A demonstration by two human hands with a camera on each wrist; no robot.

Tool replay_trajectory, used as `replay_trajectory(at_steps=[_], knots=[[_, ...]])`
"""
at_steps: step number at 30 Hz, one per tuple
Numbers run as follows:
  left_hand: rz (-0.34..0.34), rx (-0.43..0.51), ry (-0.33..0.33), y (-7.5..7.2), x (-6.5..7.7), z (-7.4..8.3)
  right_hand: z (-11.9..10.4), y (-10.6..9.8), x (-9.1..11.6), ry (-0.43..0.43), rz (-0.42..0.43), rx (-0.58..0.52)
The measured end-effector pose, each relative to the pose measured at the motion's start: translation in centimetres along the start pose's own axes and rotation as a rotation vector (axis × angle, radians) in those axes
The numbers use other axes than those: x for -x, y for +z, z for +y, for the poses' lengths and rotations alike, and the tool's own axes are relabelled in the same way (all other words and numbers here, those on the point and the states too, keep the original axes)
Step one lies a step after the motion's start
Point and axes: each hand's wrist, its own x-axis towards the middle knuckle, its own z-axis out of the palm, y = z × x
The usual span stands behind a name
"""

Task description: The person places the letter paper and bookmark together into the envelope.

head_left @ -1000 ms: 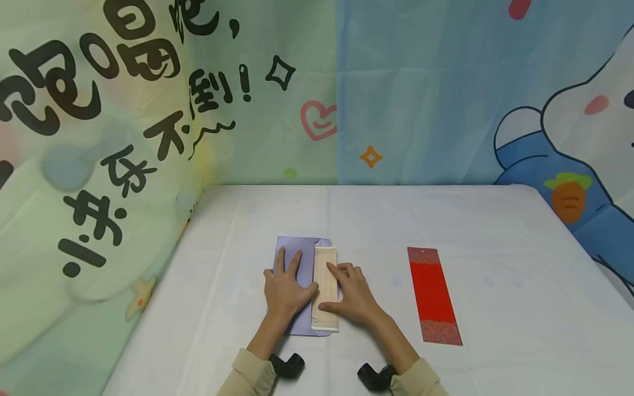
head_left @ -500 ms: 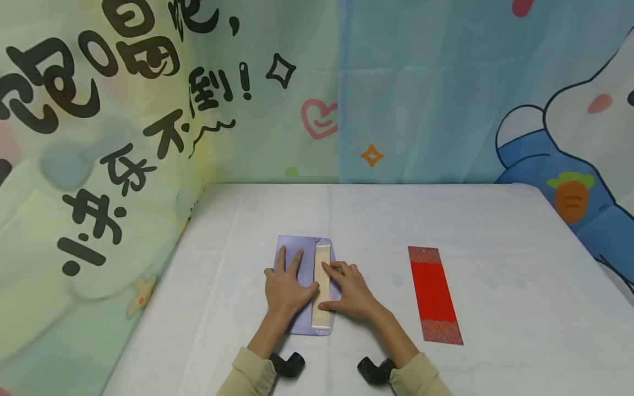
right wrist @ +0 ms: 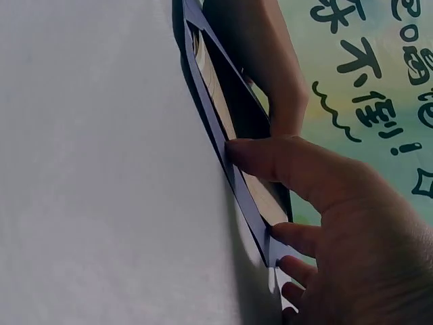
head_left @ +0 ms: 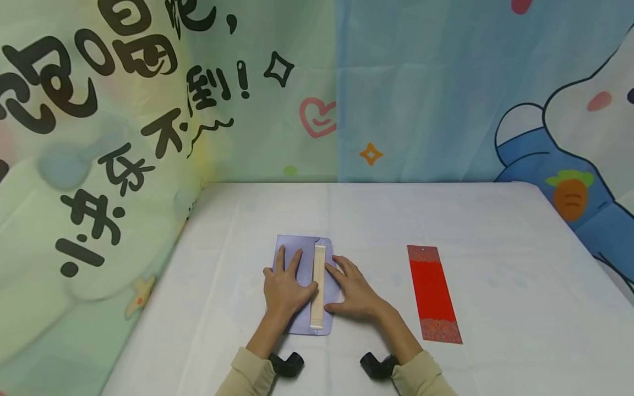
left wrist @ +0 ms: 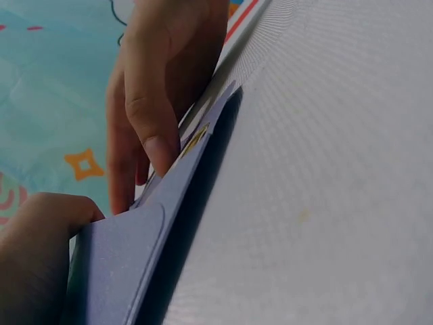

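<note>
A purple envelope [head_left: 306,250] lies on the white table with its flap [head_left: 329,250] folded out to the right. Between pocket and flap shows a narrow strip of a flat cream panel [head_left: 318,275] with faint lines; the rest of it is hidden inside. My left hand [head_left: 286,290] rests spread on the envelope, thumb at the pocket's edge beside the panel. Over the flap, my right hand [head_left: 358,294] has its thumb and fingers apart, tips close to the panel's right side. The right wrist view shows the right thumb [right wrist: 260,156] at the envelope's opening.
A long red card [head_left: 435,294] with patterned ends lies on the table [head_left: 505,330] to the right. Printed cloth [head_left: 411,110] hangs behind and at the left. Black wrist cameras [head_left: 287,365] sit at both cuffs.
The cream panel has slid left into the envelope, so its visible strip is much narrower and more flap shows. My right hand followed it left, then drew slightly right; my left hand stayed put.
</note>
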Motion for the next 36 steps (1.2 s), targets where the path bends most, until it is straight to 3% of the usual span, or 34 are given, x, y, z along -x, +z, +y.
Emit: replay_trajectory(at_steps=[17,28,36], knots=[[-0.037,-0.037,0.02,-0.1,0.0,0.1,-0.9,0.9,-0.6,0.03,0.044,0.135],[-0.031,-0.045,0.021,0.2,0.0,0.0,-1.7,1.0,-1.2,0.108,-0.011,0.217],[-0.025,-0.044,0.024,0.1,0.1,0.1,-1.8,1.0,-1.2,0.108,-0.02,0.226]])
